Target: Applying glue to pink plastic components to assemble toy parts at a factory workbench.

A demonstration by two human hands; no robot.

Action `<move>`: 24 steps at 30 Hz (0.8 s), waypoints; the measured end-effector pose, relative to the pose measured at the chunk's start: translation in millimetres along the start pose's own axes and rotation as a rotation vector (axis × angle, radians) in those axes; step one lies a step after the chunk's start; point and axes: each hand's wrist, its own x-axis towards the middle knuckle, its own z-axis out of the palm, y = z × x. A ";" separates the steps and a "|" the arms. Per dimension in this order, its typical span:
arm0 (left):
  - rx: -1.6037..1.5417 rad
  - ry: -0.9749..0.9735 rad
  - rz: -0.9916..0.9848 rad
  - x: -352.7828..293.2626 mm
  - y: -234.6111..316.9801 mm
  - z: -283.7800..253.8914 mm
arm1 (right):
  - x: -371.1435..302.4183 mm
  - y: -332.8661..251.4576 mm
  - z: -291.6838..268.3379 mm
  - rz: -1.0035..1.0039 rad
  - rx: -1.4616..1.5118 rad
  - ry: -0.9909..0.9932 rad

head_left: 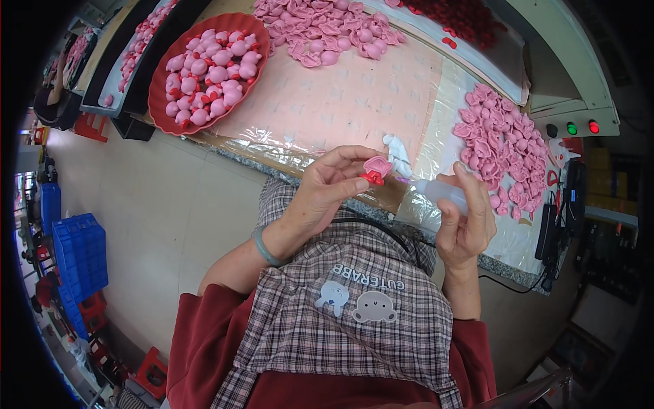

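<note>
My left hand (pixel 323 184) pinches a small pink and red plastic figure part (pixel 376 165) between thumb and fingers, above the table's near edge. Its pink hollow side faces up, with a glossy red piece at the bottom. In my right hand (pixel 469 221) is a translucent squeeze bottle (pixel 441 193), tilted so that its thin purple nozzle points left toward the part. A small gap seems to lie between nozzle and part. Just beyond them a crumpled white tissue (pixel 397 153) rests on the table.
A red scalloped bowl (pixel 158 95) of pink and red pieces stands at the left. Pink parts (pixel 327 31) are heaped at the back, and another pile (pixel 501 143) lies at the right. Beside that pile is a machine housing (pixel 579 75) with coloured buttons. Blue crates (pixel 80 255) stand on the floor.
</note>
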 end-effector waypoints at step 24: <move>0.021 -0.011 -0.021 -0.8 -0.7 0.3 | -0.1 0.7 6.3 -0.031 -0.015 0.013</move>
